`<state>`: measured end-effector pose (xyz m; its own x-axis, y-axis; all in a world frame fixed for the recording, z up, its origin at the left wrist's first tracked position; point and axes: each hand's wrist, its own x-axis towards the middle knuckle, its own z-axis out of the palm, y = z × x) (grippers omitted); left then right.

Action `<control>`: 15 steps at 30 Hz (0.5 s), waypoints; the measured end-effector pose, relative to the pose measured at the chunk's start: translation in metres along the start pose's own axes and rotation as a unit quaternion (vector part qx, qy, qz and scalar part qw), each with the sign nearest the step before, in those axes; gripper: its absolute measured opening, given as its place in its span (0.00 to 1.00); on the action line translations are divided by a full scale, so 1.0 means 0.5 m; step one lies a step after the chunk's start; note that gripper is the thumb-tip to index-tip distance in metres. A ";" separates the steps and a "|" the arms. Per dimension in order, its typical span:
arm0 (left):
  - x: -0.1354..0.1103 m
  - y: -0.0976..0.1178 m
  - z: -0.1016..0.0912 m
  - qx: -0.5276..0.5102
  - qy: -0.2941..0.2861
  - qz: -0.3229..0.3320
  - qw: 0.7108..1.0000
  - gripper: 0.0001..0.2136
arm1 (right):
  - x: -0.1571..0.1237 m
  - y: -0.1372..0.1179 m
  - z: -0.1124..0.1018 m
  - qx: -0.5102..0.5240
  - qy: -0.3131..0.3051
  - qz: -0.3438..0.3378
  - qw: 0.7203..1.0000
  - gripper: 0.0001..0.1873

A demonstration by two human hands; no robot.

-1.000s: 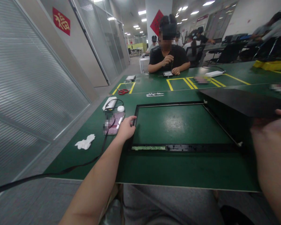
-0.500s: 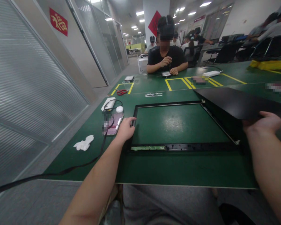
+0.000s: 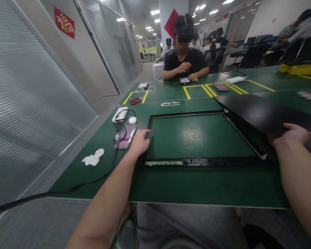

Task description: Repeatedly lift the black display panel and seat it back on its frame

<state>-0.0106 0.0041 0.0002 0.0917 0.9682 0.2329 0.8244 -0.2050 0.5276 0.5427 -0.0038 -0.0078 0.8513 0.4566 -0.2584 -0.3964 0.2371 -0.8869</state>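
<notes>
Left hand [image 3: 140, 141] fingers pinch black frame [image 3: 212, 162]; right hand [image 3: 291, 137] fingers grasp tilted panel [image 3: 269, 111]. Looks like panel-off-frame handling; next move calls for steady support.

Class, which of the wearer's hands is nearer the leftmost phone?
Left. The left hand is beside the phone, at the black frame; the right hand, farther right, holds the black panel.
</notes>
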 end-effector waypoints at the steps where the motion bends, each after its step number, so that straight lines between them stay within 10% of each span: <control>1: 0.000 0.000 0.000 0.001 0.001 0.001 1.000 0.24 | -0.003 -0.002 0.001 0.015 0.002 0.009 1.000 0.13; 15: -0.001 0.004 0.000 0.019 -0.009 0.002 1.000 0.24 | -0.019 -0.012 0.008 0.063 0.015 0.037 0.997 0.09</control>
<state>-0.0090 0.0031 0.0013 0.1044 0.9698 0.2204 0.8450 -0.2034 0.4945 0.5354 -0.0060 0.0015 0.8273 0.4520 -0.3335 -0.4965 0.3107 -0.8106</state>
